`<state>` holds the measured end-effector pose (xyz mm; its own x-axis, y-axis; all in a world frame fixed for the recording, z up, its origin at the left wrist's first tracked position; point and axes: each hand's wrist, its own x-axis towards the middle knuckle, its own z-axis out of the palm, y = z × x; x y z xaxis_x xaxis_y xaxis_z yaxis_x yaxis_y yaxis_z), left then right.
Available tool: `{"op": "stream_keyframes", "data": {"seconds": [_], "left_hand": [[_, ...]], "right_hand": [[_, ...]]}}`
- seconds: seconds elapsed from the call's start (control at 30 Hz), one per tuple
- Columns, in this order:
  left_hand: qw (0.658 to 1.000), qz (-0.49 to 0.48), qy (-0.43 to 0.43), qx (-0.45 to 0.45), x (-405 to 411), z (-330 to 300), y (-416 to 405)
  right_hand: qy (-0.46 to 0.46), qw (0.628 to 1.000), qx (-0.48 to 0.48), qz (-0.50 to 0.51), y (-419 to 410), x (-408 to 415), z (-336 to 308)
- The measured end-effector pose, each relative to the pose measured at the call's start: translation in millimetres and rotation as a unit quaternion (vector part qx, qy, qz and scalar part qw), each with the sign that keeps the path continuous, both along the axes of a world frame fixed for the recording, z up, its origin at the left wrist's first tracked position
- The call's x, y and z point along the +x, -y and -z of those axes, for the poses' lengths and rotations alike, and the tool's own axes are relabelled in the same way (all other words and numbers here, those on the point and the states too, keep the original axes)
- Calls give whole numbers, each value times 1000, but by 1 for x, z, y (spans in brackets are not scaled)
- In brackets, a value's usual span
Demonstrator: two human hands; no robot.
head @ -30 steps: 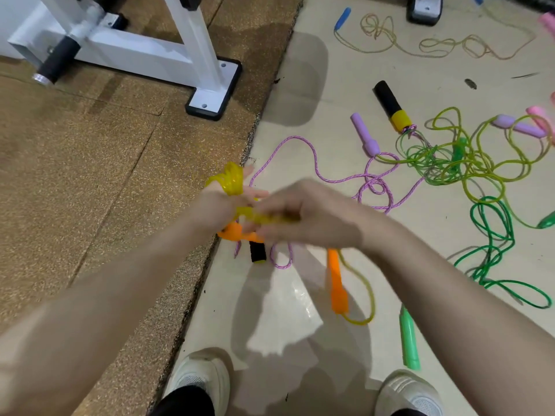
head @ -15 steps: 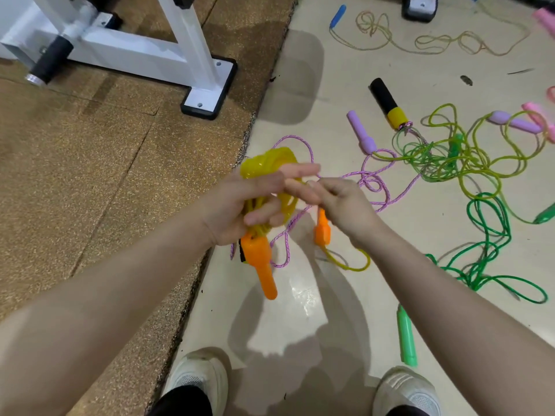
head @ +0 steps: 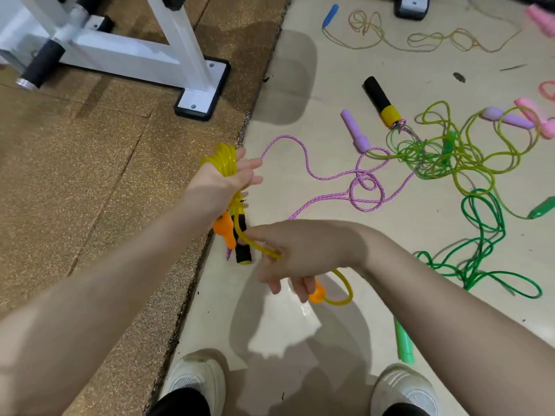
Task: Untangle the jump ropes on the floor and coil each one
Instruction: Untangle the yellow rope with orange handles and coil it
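A single head-worn camera looks steeply down and forward from standing height, so both forearms reach up from the bottom edge and the shoes (head: 198, 382) sit at the frame's foot. Its wide lens takes in the floor (head: 300, 115) ahead, near at hand; no second view overlaps it.

Glossy translucent yellow rope (head: 223, 159), probably plastic; speckled, rough cork-like mat (head: 90, 163)

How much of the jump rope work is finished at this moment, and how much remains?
Done: no finished coil is visible. In hand: the yellow rope is mostly wound round the left hand; the right hand pinches its last tail. Left: the pink rope and the green tangle lie loose on the floor.
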<state>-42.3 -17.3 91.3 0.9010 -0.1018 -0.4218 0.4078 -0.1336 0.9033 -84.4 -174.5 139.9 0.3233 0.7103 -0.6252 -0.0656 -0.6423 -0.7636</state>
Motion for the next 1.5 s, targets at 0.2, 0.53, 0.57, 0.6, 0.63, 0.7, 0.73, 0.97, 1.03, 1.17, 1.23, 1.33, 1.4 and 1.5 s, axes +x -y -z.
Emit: {"op": "stream_keyframes", "data": {"seconds": [0.2,0.53,0.57,0.6,0.63,0.7,0.73,0.97,1.03,1.17,1.23,1.33,1.4,1.5], "left_hand": [[993,117,-23,25,-20,-13,7],[862,370,-61,-340,-20,-31,22],[871,344,-48,-347,-20,-30,21],[885,313,-34,-344,-20,-29,20],[900,279,-21,-335,-20,-28,19],[929,201,-6,-310,-20,-25,19],[942,162,-4,-295,-21,-25,20],[983,-36,1,-179,2,-27,12],[994,-24,-1,-107,5,-21,7],[994,100,2,39,-12,-9,12],[988,137,12,64,-16,-10,15],[988,112,-23,104,-16,-18,13],[989,120,-71,55,-14,-19,10],[961,237,-123,-73,-13,-17,5]], "right_hand": [[167,969,115,142,25,24,-37],[196,840,175,475,31,44,6],[174,851,168,466,28,40,15],[152,865,161,451,25,35,23],[135,875,152,439,21,31,29],[112,890,130,422,15,23,37],[98,897,121,414,12,21,40],[-34,978,17,204,0,-11,57],[5,993,-9,119,-2,-16,52],[226,971,-54,-61,-1,1,25],[317,942,-52,-94,4,5,16],[335,941,25,48,16,15,5],[339,924,68,163,25,22,3],[349,895,89,262,27,26,13]]}}
